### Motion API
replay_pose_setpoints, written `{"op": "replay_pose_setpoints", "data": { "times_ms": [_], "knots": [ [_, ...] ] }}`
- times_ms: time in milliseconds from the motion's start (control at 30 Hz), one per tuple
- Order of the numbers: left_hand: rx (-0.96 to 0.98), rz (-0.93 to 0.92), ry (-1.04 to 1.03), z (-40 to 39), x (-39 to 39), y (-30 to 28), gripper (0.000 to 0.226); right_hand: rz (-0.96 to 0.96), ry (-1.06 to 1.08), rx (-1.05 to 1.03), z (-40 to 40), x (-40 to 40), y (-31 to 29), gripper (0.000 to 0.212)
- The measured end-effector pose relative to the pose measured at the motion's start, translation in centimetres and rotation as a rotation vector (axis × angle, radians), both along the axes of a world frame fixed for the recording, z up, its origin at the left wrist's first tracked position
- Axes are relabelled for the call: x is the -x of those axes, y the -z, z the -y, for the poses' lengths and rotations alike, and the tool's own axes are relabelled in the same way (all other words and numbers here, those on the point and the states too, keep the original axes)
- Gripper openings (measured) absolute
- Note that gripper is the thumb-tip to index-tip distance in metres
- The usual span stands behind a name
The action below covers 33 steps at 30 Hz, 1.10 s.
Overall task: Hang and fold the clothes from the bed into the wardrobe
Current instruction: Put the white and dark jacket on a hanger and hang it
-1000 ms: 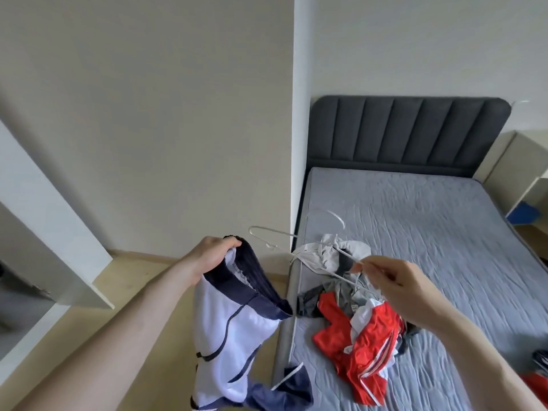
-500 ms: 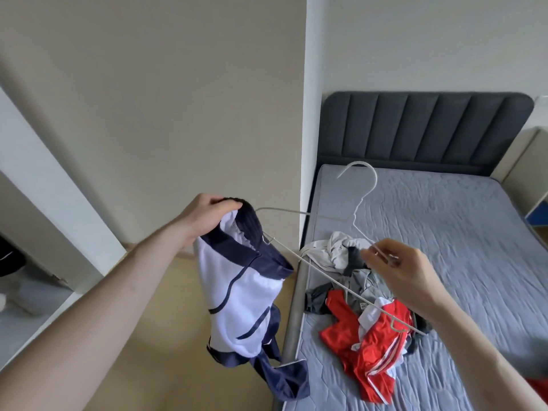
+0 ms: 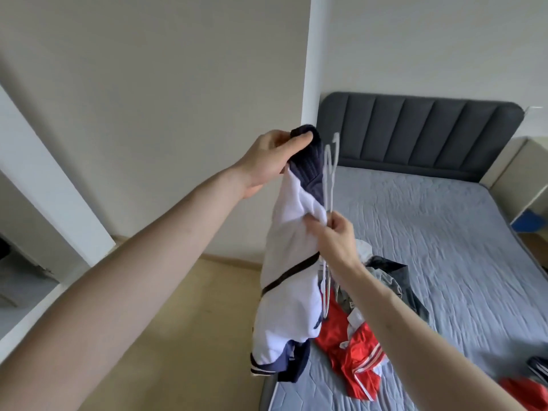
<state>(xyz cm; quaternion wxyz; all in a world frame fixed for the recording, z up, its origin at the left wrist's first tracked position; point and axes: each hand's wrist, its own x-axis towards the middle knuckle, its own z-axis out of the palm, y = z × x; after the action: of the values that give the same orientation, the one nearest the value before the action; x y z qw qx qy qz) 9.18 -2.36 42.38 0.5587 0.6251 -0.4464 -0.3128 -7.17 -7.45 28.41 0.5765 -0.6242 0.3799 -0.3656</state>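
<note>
Head: thin wire hanger [image 3: 329, 185] against soft jersey [image 3: 292, 262].

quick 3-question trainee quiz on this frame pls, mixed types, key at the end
1. True or false: the left hand grips the navy collar end of the white and navy jersey.
2. Multiple choice: the white wire hanger is held by A) the left hand, B) the right hand, C) neither, since it lies on the bed.
3. Fill in: the crumpled garment nearest the jersey's hem, on the mattress, is ____ in colour (red garment).

Key: 1 true; 2 B, the right hand pinches the hanger's neck beside the jersey's white cloth, with the hook up; 3 red.
</note>
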Motion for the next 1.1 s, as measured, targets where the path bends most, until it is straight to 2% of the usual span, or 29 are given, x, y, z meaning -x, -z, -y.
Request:
{"op": "replay_pose_setpoints", "data": {
  "times_ms": [67, 167, 233, 300, 333, 400, 467, 500, 567, 633, 667, 733, 800, 867, 900, 967, 1000, 1067, 1100],
  "knots": [
    [-0.031, -0.016, 0.001, -0.4, -1.8, 2.4, 0.046, 0.059, 0.043, -0.044, 1.0, 0.4, -1.1, 0.038],
    [-0.130, -0.223, -0.210, -1.9, -3.4, 10.4, 0.039, 0.087, 0.070, -0.040, 2.5, 0.8, -2.2, 0.027],
    [-0.378, -0.249, -0.327, -3.9, -2.7, 19.1, 0.034, 0.119, 0.073, -0.071, 3.0, 0.7, -3.1, 0.013],
    [-0.728, -0.215, -0.214, -7.5, -0.6, 28.0, 0.044, 0.177, 0.084, -0.127, 3.2, 0.5, -4.2, 0.012],
    [-0.864, -0.260, -0.108, -9.2, 0.9, 31.4, 0.052, 0.204, 0.095, -0.144, 3.3, 0.4, -4.8, 0.015],
    [-1.005, -0.392, 0.033, -11.7, 3.9, 35.9, 0.067, 0.263, 0.111, -0.166, 3.2, 0.3, -6.1, 0.016],
    [-1.037, -0.559, 0.027, -12.2, 6.3, 37.8, 0.080, 0.326, 0.118, -0.186, 3.0, 0.1, -7.1, 0.012],
    [-1.020, -0.669, 0.009, -11.8, 7.2, 38.3, 0.087, 0.356, 0.127, -0.194, 2.9, 0.1, -7.5, 0.015],
    [-0.944, -0.868, -0.002, -10.5, 8.3, 38.8, 0.092, 0.405, 0.131, -0.213, 2.7, 0.1, -8.0, 0.007],
    [-0.818, -1.030, 0.030, -8.8, 8.2, 38.6, 0.069, 0.436, 0.140, -0.233, 2.8, 0.2, -8.1, 0.005],
    [-0.746, -1.093, 0.035, -7.9, 8.0, 38.2, 0.052, 0.445, 0.163, -0.240, 3.1, 0.5, -8.1, 0.007],
    [-0.667, -1.150, -0.053, -6.5, 7.1, 37.7, 0.037, 0.455, 0.218, -0.234, 3.6, 1.5, -8.0, 0.019],
    [-0.665, -1.080, -0.119, -6.1, 5.8, 37.5, 0.024, 0.441, 0.270, -0.200, 4.4, 2.6, -7.6, 0.027],
    [-0.744, -0.903, -0.088, -6.8, 4.3, 37.4, 0.019, 0.413, 0.320, -0.143, 5.3, 4.1, -6.9, 0.015],
    [-0.788, -0.780, -0.078, -7.4, 3.5, 37.3, 0.024, 0.385, 0.346, -0.112, 5.8, 4.9, -6.4, 0.005],
    [-0.810, -0.500, -0.166, -8.6, 1.5, 36.8, 0.038, 0.243, 0.411, -0.039, 6.8, 6.6, -4.5, 0.021],
    [-0.761, -0.329, -0.267, -9.0, 0.3, 36.2, 0.039, 0.163, 0.432, -0.016, 7.1, 7.4, -3.1, 0.025],
    [-0.575, -0.032, -0.407, -9.7, -2.0, 34.2, 0.016, 0.027, 0.446, -0.025, 7.4, 8.9, 0.2, 0.018],
    [-0.470, 0.079, -0.433, -9.9, -3.1, 32.8, 0.018, -0.052, 0.451, -0.041, 7.5, 9.6, 2.2, 0.017]
  ]
}}
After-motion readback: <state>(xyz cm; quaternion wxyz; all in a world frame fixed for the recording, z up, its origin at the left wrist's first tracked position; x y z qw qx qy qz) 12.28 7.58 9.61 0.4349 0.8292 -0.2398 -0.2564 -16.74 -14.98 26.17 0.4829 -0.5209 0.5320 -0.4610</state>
